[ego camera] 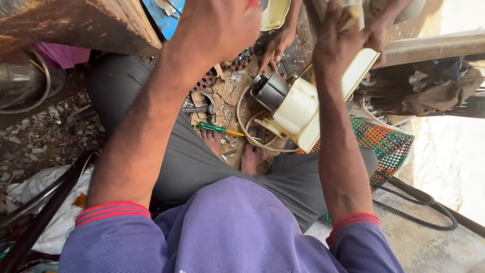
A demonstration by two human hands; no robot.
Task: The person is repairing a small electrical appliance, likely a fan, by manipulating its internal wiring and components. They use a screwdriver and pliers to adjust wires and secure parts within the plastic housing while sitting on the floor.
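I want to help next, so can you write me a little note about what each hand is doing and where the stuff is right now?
Left hand: raised and closed; what it holds is out of view.
Right hand: grip on the top of the cream housing, held above the lap.
The motor sits in the housing's end, partly exposed, with a pale cord looping below it.
On the ground by the feet: hammer and green screwdriver.
Another person's hands are opposite, one touching the housing's far end.
Done: motor is exposed.
Left: it is not yet out of the housing.
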